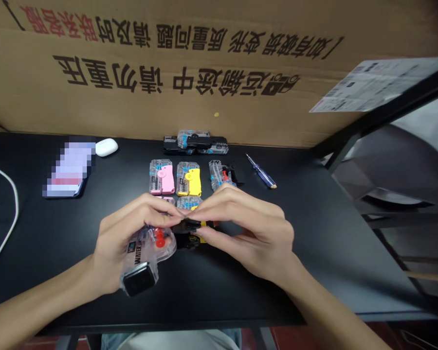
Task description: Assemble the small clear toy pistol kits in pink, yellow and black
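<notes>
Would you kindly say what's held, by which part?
Left hand grips clear toy gun by its body and, with right hand, pinches black piece by its edges.

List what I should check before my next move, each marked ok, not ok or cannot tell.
1. Clear water gun held in the left hand: ok.
2. Dark piece between the fingertips of the left and right hand: ok.
3. Dark piece properly aligned: cannot tell; fingers partly hide it.
4. Space just beyond the hands uncluttered: not ok; pink toy and yellow toy lie there.
5. Screwdriver clear of both hands: ok, on the table.
</notes>
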Available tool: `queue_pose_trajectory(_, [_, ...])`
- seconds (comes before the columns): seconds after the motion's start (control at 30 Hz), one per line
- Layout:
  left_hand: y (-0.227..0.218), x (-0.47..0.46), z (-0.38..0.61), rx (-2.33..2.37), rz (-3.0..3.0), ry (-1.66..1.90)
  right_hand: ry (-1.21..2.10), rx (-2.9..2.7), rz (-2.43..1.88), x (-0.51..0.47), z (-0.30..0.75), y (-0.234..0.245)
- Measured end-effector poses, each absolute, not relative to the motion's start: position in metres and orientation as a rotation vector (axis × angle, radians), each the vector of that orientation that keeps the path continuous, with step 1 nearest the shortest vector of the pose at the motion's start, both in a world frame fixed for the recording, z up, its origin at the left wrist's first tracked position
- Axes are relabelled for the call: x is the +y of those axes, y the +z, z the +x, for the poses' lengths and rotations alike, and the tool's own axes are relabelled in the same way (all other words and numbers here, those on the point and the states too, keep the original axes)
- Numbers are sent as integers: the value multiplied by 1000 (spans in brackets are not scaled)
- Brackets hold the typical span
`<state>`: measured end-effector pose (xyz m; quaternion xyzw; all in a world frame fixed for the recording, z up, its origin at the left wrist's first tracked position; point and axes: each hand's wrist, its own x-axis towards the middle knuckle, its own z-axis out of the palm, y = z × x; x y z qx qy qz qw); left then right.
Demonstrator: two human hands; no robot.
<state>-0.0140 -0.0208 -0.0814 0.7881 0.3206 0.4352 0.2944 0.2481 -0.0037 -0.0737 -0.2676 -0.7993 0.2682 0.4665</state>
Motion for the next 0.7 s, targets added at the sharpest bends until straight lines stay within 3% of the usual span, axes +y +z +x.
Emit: queue_pose_trajectory(0.7, [-88,-20,-14,815,2106,1224,457,-2037,-693,-8,245,-80])
